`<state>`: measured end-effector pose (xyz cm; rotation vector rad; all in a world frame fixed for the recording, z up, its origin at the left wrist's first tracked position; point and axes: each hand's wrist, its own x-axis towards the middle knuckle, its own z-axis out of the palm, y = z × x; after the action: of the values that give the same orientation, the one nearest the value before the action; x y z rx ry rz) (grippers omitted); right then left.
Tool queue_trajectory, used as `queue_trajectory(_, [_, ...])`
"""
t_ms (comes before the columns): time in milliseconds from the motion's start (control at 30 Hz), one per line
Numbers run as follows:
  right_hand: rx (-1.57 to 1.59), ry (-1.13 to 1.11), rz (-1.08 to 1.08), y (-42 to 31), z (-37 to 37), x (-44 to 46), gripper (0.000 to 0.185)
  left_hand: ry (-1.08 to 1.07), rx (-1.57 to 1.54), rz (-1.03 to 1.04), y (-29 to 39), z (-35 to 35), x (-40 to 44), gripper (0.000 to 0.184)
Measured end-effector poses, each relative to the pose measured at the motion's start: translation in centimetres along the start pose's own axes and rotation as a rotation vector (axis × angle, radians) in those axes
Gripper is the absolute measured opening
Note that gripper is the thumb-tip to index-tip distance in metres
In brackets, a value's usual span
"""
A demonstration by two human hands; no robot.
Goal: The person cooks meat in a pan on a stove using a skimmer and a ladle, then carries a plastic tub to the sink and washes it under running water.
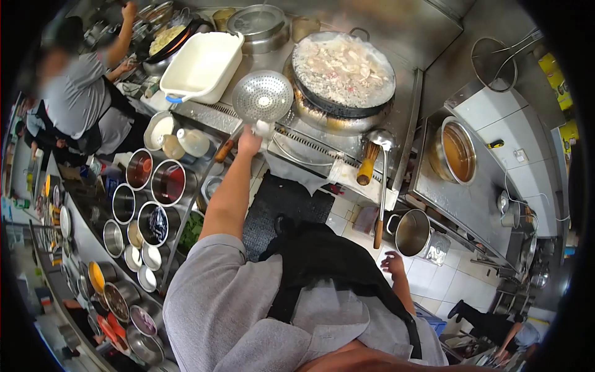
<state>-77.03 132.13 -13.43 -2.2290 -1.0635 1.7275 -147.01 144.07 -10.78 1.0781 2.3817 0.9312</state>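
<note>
My left hand (251, 142) reaches out to the stove's front edge, fingers closed against a bunched white cloth (265, 129); the fingers are partly hidden. Just beyond it lies a perforated metal skimmer (263, 96), whose wooden handle (224, 150) points back to the left of my hand. My right hand (393, 264) hangs low with loosely parted fingers and holds nothing. Near it are the wooden end of a ladle (382, 139) and a steel pot (412, 232). A large wok (344, 111) holds pale sliced pieces in foaming liquid.
A white tub (204, 65) stands left of the skimmer. A bamboo brush (369, 164) rests beside the ladle. Brown liquid fills a steel basin (457, 150) at right. Seasoning containers (168, 181) crowd the left counter. A co-worker (87, 93) stands at far left, another person (496, 325) lower right.
</note>
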Motion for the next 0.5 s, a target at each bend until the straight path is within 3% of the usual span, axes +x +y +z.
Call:
queue_trajectory(100, [-0.055, 0.039, -0.170, -7.6, 1.6, -3.1, 0.029, -0.073, 0.028, -0.018, -0.9, 2.8, 1.9, 0.061])
queue_trajectory(200, [-0.111, 0.051, -0.287, -9.4, 2.2, -4.0, 0.029, -0.043, 0.079, 0.010, -0.5, 3.1, 1.8, 0.061])
queue_trajectory(267, [-0.134, 0.048, -0.302, -8.6, 2.2, -4.2, 0.031, -0.105, 0.023, 0.039, -1.1, 1.6, 2.9, 0.061])
queue_trajectory(333, [-0.119, 0.034, -0.211, -6.4, 2.2, -4.0, 0.028, 0.096, -0.028, 0.105, -1.1, -0.8, 3.7, 0.060])
queue_trajectory(400, [-0.290, 0.006, -0.172, -4.8, 2.0, -4.6, 0.025, 0.168, -0.071, 0.128, -0.5, -4.2, 3.5, 0.058])
queue_trajectory(500, [-0.397, -0.045, -0.205, -3.3, 1.6, -4.0, 0.022, 0.094, 0.053, -0.050, -2.0, -8.1, 1.9, 0.055])
